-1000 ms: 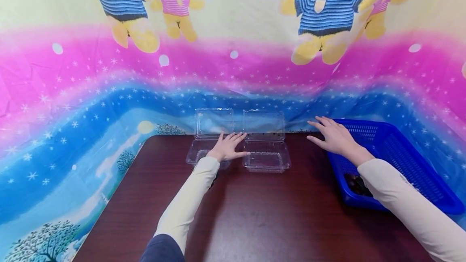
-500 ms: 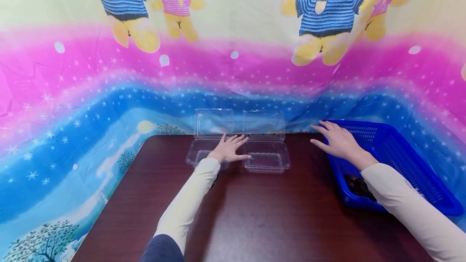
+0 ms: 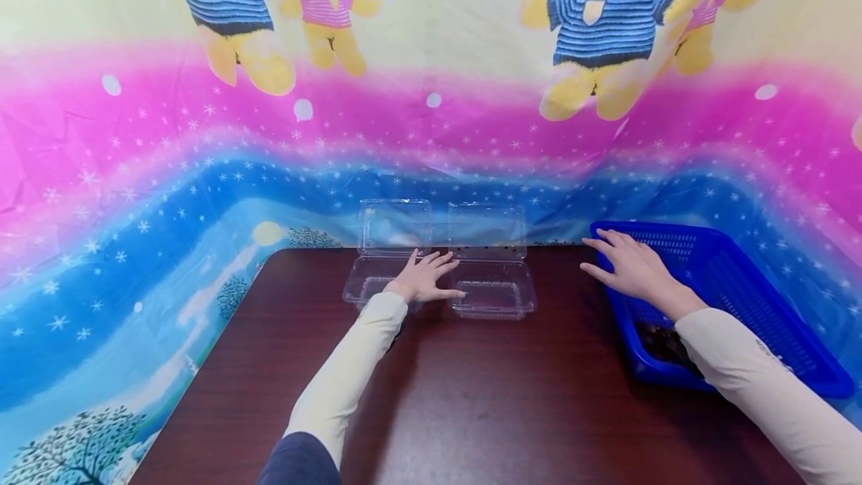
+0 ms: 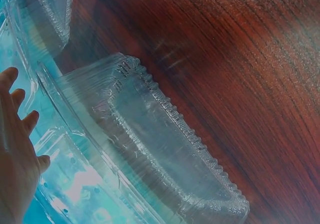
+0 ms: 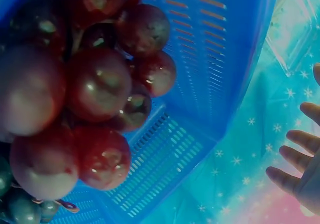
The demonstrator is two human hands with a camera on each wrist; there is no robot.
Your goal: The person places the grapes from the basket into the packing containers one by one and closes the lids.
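My left hand (image 3: 423, 279) hangs with fingers spread over two clear plastic clamshell boxes, holding nothing. The left clamshell box (image 3: 367, 287) is partly hidden behind it; the right clamshell box (image 3: 491, 292) stands beside it, and both lids are raised at the back. In the left wrist view a box's ribbed base (image 4: 170, 144) shows bare. My right hand (image 3: 633, 268), fingers stretched and empty, is over the left rim of a blue plastic basket (image 3: 741, 275). Inside lies a bunch of dark red grapes (image 5: 97, 84), largely covered by the right forearm in the head view.
A dark red-brown wooden table (image 3: 471, 403) carries the boxes and basket. Behind it hangs a cloth (image 3: 431, 133) printed with bears and snowflakes, close to the raised lids. Darker green-black grapes (image 5: 20, 204) show at the lower left of the right wrist view.
My right hand has drifted slightly right and down, further over the basket. The left hand has hardly moved, and the boxes and basket stay in place.
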